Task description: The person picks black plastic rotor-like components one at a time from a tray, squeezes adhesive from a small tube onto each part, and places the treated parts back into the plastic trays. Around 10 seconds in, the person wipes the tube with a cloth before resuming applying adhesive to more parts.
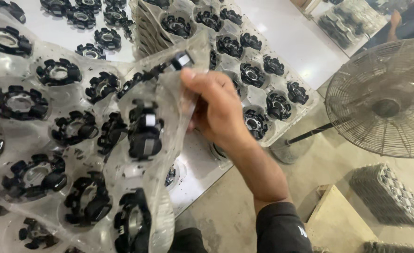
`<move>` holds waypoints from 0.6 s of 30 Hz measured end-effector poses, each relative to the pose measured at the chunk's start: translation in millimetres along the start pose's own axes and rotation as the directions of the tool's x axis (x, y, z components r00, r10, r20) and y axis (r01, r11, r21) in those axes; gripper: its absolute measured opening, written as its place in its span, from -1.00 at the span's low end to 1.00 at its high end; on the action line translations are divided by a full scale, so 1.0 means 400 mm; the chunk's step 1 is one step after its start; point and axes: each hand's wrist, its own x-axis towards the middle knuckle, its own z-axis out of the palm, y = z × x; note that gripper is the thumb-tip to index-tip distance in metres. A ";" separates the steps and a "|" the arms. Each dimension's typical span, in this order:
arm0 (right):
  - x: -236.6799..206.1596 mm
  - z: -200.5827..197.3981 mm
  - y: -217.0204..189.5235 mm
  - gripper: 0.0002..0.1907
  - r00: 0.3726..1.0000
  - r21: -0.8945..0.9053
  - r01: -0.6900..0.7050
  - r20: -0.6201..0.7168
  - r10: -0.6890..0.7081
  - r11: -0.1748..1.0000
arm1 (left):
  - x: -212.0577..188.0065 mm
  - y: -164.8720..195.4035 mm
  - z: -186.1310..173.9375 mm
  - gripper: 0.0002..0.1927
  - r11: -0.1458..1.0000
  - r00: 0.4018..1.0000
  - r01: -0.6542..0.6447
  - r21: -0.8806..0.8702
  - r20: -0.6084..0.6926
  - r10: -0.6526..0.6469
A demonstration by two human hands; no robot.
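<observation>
Now, in the head view, my right hand sits near the middle of the frame, and its fingers are pressed together on the right edge of a clear plastic blister tray. The thumb lies on top of the thin plastic and the other fingers go behind it, so the edge is pinched and lifted; the tray bends upward there like a fold. This tray fills the whole left half of the frame, and in its round pockets lie black ring-shaped plastic parts with notched rims. One of these parts, close to the left of my hand, stands tilted on the lifted fold.

Behind my hand, in the upper middle, a stack of similar trays rests on the white table, also filled with black parts. Some loose black rings lie on the table at the upper left.

On the right side stands a metal cage fan on the concrete floor. My left hand does not show in the frame. At the upper right corner, another person's arm is near a further table.
</observation>
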 end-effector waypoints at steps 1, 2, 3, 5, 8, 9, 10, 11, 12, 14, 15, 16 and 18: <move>0.019 -0.021 -0.030 -0.69 0.999 -0.060 0.038 -0.015 -0.039 0.997 | 0.005 0.017 0.001 -0.53 1.000 1.000 -0.020 -0.013 0.018 0.021; 0.041 -0.048 -0.062 -0.70 0.997 -0.088 0.077 -0.011 -0.079 0.993 | 0.011 0.034 0.001 -0.53 0.999 0.999 -0.040 -0.021 0.031 0.041; 0.064 -0.080 -0.092 -0.70 0.993 -0.116 0.120 -0.009 -0.121 0.986 | 0.024 0.053 0.003 -0.52 0.997 0.997 -0.068 -0.027 0.044 0.069; 0.119 -0.162 -0.162 -0.75 0.960 0.093 0.090 -0.274 -0.062 0.992 | 0.055 0.096 0.016 -0.50 0.991 0.989 -0.125 -0.036 0.072 0.127; 0.166 -0.302 -0.298 -0.82 0.688 -0.531 0.495 -0.244 -0.684 0.688 | 0.126 0.172 0.053 -0.48 0.975 0.970 -0.217 -0.042 0.106 0.221; 0.163 -0.346 -0.344 -0.81 0.691 -0.494 0.482 -0.293 -0.660 0.724 | 0.172 0.203 0.077 -0.47 0.968 0.961 -0.246 -0.045 0.117 0.250; 0.158 -0.384 -0.386 -0.80 0.695 -0.452 0.475 -0.334 -0.637 0.755 | 0.223 0.233 0.104 -0.46 0.962 0.954 -0.271 -0.040 0.124 0.274; 0.154 -0.417 -0.431 -0.79 0.711 -0.410 0.464 -0.357 -0.606 0.785 | 0.269 0.262 0.130 -0.45 0.955 0.946 -0.294 -0.036 0.131 0.296; 0.143 -0.446 -0.469 -0.77 0.726 -0.400 0.451 -0.356 -0.589 0.798 | 0.305 0.287 0.156 -0.44 0.950 0.940 -0.311 -0.028 0.137 0.312; 0.118 -0.484 -0.525 -0.73 0.748 -0.409 0.430 -0.338 -0.571 0.805 | 0.353 0.323 0.196 -0.43 0.941 0.931 -0.337 -0.013 0.148 0.335; 0.104 -0.498 -0.540 -0.71 0.753 -0.421 0.423 -0.328 -0.570 0.802 | 0.365 0.338 0.217 -0.42 0.937 0.927 -0.348 -0.003 0.150 0.345; 0.092 -0.508 -0.546 -0.69 0.758 -0.431 0.416 -0.322 -0.567 0.801 | 0.400 0.351 0.232 -0.41 0.936 0.925 -0.353 0.008 0.155 0.348; 0.071 -0.516 -0.547 -0.65 0.766 -0.447 0.400 -0.317 -0.560 0.800 | 0.461 0.363 0.254 -0.39 0.932 0.921 -0.363 0.029 0.163 0.353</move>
